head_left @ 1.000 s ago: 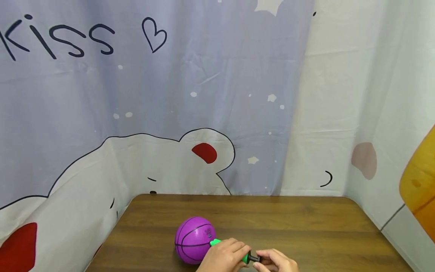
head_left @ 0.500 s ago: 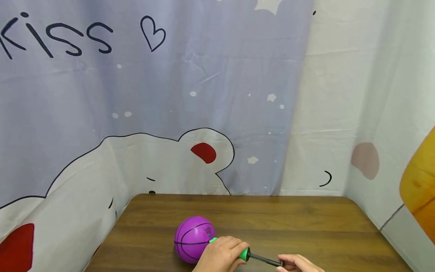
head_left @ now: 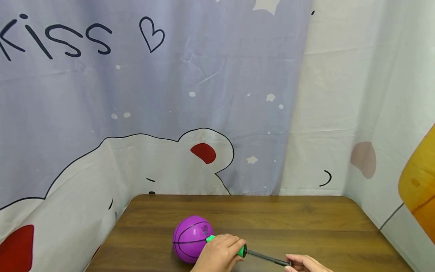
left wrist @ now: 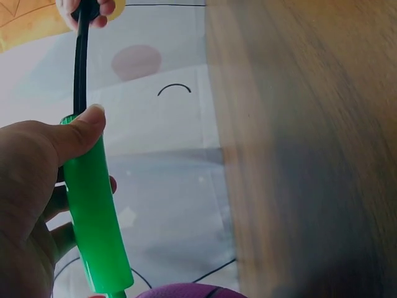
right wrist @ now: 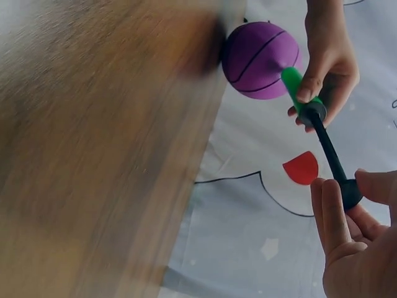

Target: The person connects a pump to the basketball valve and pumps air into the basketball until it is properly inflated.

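Note:
A purple ball (head_left: pixel 190 241) with black lines rests on the table. Its right side meets the end of a green hand pump (left wrist: pixel 96 211), whose nozzle I cannot see clearly. My left hand (head_left: pixel 217 255) grips the pump's barrel, with the thumb along it near the black collar. Out of the barrel runs a long black rod (head_left: pixel 265 257). At the rod's far end, my right hand (head_left: pixel 307 263) holds the black handle (right wrist: pixel 351 195) between thumb and fingers. Both hands are partly cut off by the lower edge of the head view.
The brown wooden table (head_left: pixel 306 215) has rounded far corners. Around it hangs a printed curtain (head_left: pixel 204 75) with cartoon figures, stars and lettering, close behind the far edge and along both sides.
My right hand has moved right and slightly down, drawing the black rod far out of the green barrel. The left hand and ball have shifted only slightly left.

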`<state>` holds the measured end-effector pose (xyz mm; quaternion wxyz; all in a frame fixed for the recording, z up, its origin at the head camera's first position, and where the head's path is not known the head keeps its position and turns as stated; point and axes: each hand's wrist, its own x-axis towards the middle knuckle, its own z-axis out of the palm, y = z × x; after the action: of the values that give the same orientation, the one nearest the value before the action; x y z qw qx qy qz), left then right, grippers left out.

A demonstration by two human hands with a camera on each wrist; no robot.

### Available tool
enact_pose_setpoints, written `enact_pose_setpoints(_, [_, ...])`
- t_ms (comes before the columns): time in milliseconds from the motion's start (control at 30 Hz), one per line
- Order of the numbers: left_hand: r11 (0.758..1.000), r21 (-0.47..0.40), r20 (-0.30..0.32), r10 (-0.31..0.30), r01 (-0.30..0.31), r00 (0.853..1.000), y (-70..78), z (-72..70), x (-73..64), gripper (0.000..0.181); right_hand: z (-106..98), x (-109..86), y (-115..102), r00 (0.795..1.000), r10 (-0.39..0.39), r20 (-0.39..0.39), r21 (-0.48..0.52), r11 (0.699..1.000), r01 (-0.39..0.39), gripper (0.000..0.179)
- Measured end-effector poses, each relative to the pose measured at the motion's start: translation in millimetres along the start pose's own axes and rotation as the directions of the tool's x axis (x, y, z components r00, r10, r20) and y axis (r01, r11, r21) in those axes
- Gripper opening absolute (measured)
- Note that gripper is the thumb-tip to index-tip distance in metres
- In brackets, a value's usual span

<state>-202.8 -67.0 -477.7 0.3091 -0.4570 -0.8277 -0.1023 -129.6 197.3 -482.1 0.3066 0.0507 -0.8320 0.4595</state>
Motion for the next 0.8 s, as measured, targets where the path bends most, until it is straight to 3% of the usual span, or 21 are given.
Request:
enact_pose_setpoints(267, [0.999,0.017,-0.016,0.038,-0.038,0.999,10.6,1.5,7.7,0.040,24,1.0,-17,0.999,-0.052,0.007,0.138,0.989,0.050,0.034])
enact_pose_setpoints(433, [0.995,0.048,-0.024,0.088,-0.087,0.996,14.1,9.3,7.1,0.038,40,-0.5,-20,0.986,0.023,0.165,0.156,0.986,-0.049,0.019])
enact_pose_setpoints(533, [0.991,0.070,-0.042,0.117,-0.114,0.992,13.5,12.4,4.9,0.037,44,-0.9,-20,0.973,0.066,0.221,0.170,0.980,-0.105,0.018])
enact_pose_setpoints(667, [0.997,0.025,-0.046,0.072,-0.071,0.996,10.1,10.6,2.5,0.036,47,0.1,-22,0.983,0.053,0.178,0.207,0.974,-0.090,0.019])
enact_pose_setpoints(800, [1.000,-0.011,-0.028,0.017,-0.017,0.999,5.4,6.2,1.2,0.036,43,1.2,-19,0.996,-0.008,0.090,0.203,0.979,-0.011,0.029])
